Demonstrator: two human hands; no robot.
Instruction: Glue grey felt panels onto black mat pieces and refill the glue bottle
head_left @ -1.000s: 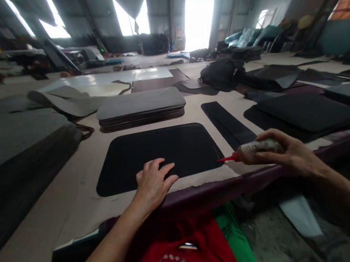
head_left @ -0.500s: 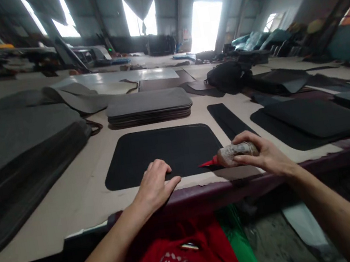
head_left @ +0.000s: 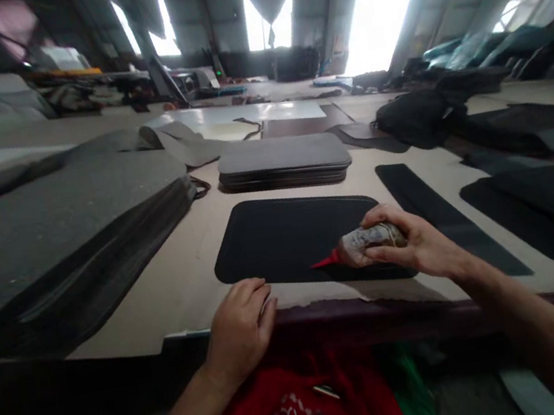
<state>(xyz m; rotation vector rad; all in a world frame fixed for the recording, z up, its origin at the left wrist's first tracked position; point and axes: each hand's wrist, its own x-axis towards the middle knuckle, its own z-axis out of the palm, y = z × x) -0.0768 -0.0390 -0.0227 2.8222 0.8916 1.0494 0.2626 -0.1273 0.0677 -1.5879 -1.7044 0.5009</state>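
My right hand [head_left: 410, 242] is wrapped round a stained glue bottle [head_left: 368, 244] with a red pointed nozzle. The bottle lies tilted almost level, and its tip points left, just over the front part of a black sheet with rounded corners [head_left: 281, 231]. Whether the tip touches the sheet I cannot tell. My left hand [head_left: 243, 323] rests at the table's front edge, by the sheet's near left side. Its fingers lie loosely together with the thumb close by, and nothing shows in them.
Behind the sheet stands a stack of grey rounded panels [head_left: 282, 158]. A long black strip [head_left: 443, 218] lies to the right, with more dark sheets [head_left: 548, 211] beyond it. Large grey material [head_left: 62, 229] covers the left of the pale table [head_left: 171, 275]. A black bundle [head_left: 413, 117] lies farther back.
The view has turned left. My left hand has slid off the sheet to the table edge. Along the sheet's front side, the bottle tip has moved left, and the sheet sits slightly turned.
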